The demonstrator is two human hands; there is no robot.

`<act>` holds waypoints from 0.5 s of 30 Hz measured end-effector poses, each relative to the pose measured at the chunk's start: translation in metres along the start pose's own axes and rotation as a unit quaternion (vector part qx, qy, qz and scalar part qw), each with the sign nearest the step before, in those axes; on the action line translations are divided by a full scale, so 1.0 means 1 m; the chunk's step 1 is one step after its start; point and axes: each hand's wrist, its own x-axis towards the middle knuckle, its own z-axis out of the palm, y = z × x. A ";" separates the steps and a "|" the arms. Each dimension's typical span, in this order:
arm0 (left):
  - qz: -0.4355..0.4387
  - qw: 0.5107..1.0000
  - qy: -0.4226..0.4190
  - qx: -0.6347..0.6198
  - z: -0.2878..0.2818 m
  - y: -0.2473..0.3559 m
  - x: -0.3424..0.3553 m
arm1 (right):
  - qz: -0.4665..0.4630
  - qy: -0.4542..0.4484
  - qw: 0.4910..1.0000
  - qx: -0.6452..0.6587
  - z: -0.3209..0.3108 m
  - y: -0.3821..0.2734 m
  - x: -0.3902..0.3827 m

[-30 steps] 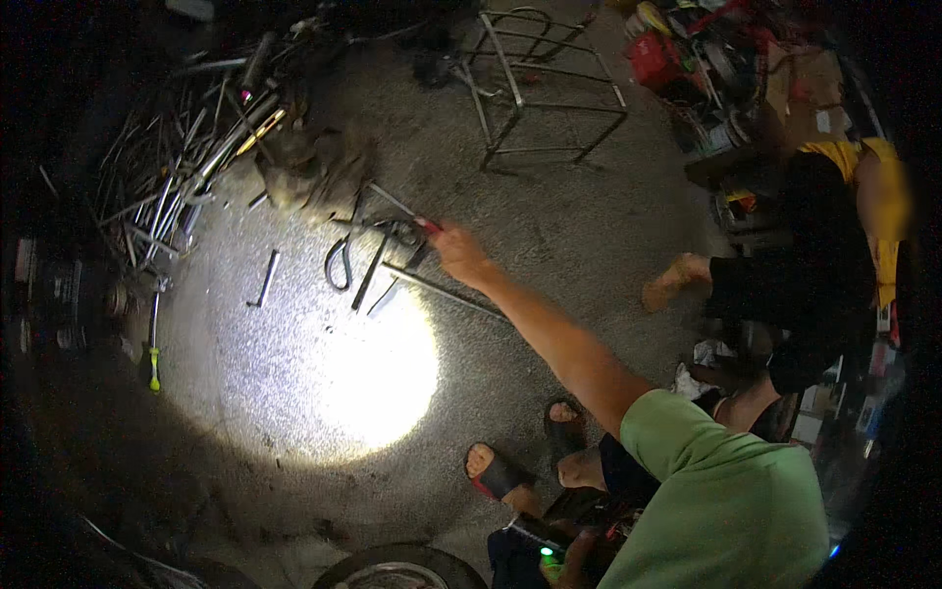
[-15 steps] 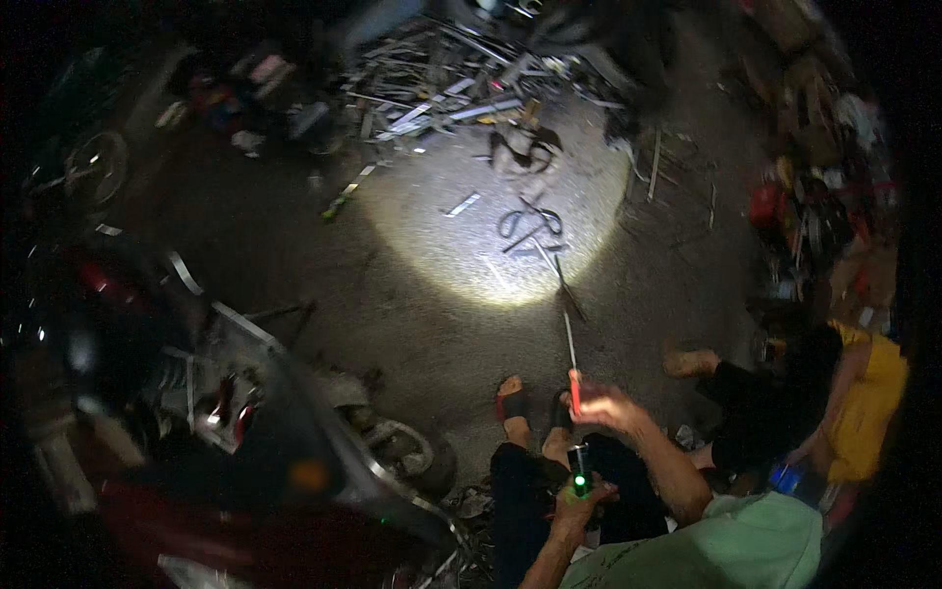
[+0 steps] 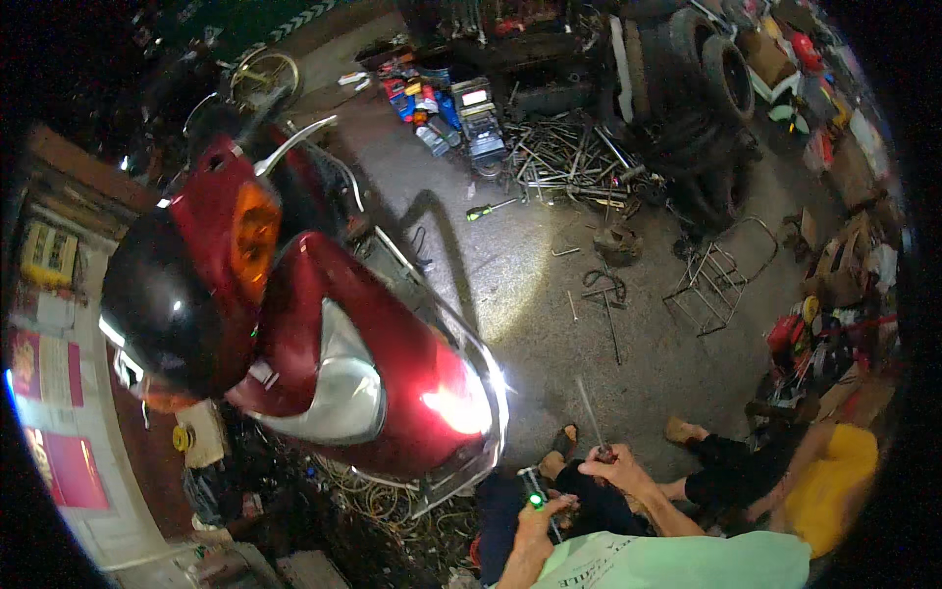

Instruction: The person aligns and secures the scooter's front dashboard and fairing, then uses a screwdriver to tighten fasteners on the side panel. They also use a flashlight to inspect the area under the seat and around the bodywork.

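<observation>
My left hand (image 3: pixel 538 525) is closed around a small flashlight (image 3: pixel 533 483) with a green glowing spot on its end. The beam falls brightly on the lower edge of a red motor scooter (image 3: pixel 304 324) to my left and on the floor beside it. To the right of the flashlight, my right hand (image 3: pixel 624 473) grips a screwdriver (image 3: pixel 588 404). Its thin metal shaft points up and forward, while the fingers largely cover the handle. Neither the flashlight nor the screwdriver touches the scooter.
Ahead on the concrete lie a heap of metal tools (image 3: pixel 569 157), a green-handled screwdriver (image 3: pixel 491 208) and a T-shaped tool (image 3: pixel 610 314). A wire rack (image 3: pixel 711 285) and tyres (image 3: pixel 728 79) stand farther right. A person in yellow (image 3: pixel 844 481) sits close at my right.
The view has turned left, bringing more of the scooter into sight. The flashlight beam has moved from the floor ahead onto the scooter's side. Both hands still hold their tools.
</observation>
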 end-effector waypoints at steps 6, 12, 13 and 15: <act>0.046 0.993 -0.052 -0.092 -0.046 0.040 -0.041 | -0.164 -0.030 0.982 -0.089 0.088 -0.021 -0.040; 0.110 0.989 -0.063 -0.082 -0.110 0.080 -0.079 | -0.153 0.004 0.966 -0.209 0.190 -0.068 -0.065; 0.109 0.990 -0.051 -0.076 -0.122 0.088 -0.087 | -0.134 0.022 0.965 -0.223 0.207 -0.069 -0.066; 0.115 0.990 -0.057 -0.055 -0.148 0.102 -0.095 | -0.173 0.027 0.969 -0.174 0.245 -0.081 -0.070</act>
